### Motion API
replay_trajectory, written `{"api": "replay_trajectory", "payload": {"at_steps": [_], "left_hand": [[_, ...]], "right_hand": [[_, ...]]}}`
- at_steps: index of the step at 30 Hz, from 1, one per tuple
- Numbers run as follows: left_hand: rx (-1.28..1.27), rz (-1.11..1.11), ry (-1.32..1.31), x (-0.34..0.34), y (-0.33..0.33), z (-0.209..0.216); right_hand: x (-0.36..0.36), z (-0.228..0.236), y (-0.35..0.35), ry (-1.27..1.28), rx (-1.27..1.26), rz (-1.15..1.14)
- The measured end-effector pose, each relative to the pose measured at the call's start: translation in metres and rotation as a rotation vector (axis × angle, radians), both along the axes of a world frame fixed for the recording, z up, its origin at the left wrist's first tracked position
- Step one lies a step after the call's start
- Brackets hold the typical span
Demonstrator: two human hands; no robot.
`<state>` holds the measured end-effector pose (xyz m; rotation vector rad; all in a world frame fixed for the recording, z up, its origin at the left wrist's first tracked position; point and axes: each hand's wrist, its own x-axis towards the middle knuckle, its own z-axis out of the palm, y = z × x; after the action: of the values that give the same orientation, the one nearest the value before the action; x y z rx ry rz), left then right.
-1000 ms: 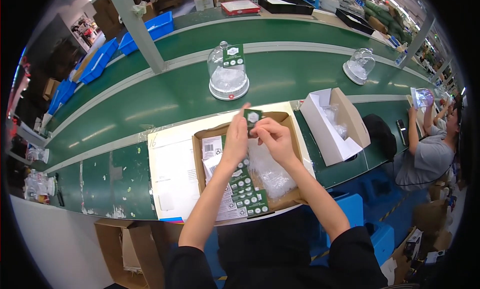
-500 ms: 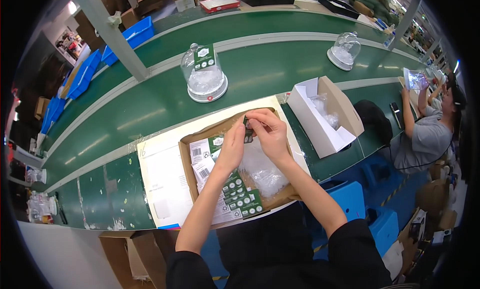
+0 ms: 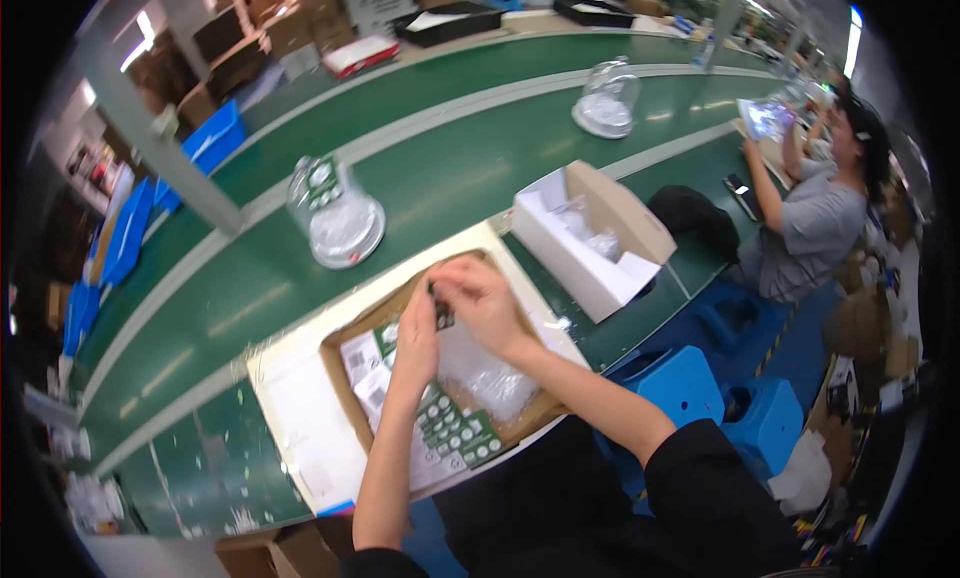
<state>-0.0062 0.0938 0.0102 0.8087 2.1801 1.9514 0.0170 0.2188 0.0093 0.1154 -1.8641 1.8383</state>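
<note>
Over a shallow cardboard box (image 3: 345, 388), my left hand (image 3: 417, 338) and my right hand (image 3: 480, 306) meet with fingertips closed. Between them is a small dark green card (image 3: 444, 318) with pale round icons, mostly covered by my fingers. Green-and-white printed cards (image 3: 470, 435) lie in the left and front of the box, some showing barcodes. On its right side sits crumpled clear plastic wrap (image 3: 500, 390). Beyond the box, a clear dome (image 3: 338, 223) with a white base and a green card on it stands on the green bench, slightly blurred.
A white carton (image 3: 580, 263) holding clear wrapped pieces stands open right of the box. Another clear dome (image 3: 607, 103) is farther back. A black cloth item (image 3: 693, 218) and a phone (image 3: 741, 196) lie near a co-worker (image 3: 825, 213). Blue stools (image 3: 680, 386) are at lower right.
The whole view has swung, shifting the bench, domes and box leftward in the picture. My hands stay together over the box with the green card between them.
</note>
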Motion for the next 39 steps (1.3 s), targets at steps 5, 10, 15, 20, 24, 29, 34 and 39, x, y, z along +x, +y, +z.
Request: {"api": "replay_trajectory", "payload": {"at_steps": [5,10,15,20,24,29,34,39], "left_hand": [[-0.045,-0.046,-0.105,0.002,-0.001,0.007],[-0.09,0.007,-0.034,0.006,0.004,0.007],[0.032,0.037,-0.029,-0.009,-0.011,-0.005],[0.206,0.097,-0.117,-0.001,-0.001,0.011],[0.262,0.042,-0.312,-0.01,-0.011,0.006],[0.226,0.157,-0.206,-0.008,-0.004,0.007],[0.22,0.155,-0.272,-0.011,-0.007,0.004],[0.392,0.036,-0.488,-0.019,-0.015,-0.005]], "right_hand": [[0.007,0.011,0.002,0.052,0.111,-0.023],[0.007,0.008,0.004,0.126,0.077,-0.018],[0.009,0.016,-0.001,0.14,0.119,-0.018],[0.009,0.017,0.003,0.162,0.112,-0.041],[0.008,0.015,0.002,0.173,0.098,-0.05],[0.008,0.014,0.002,0.195,0.103,-0.016],[0.012,0.016,0.002,0.159,0.011,-0.018],[0.015,0.02,-0.002,0.117,-0.131,0.004]]}}
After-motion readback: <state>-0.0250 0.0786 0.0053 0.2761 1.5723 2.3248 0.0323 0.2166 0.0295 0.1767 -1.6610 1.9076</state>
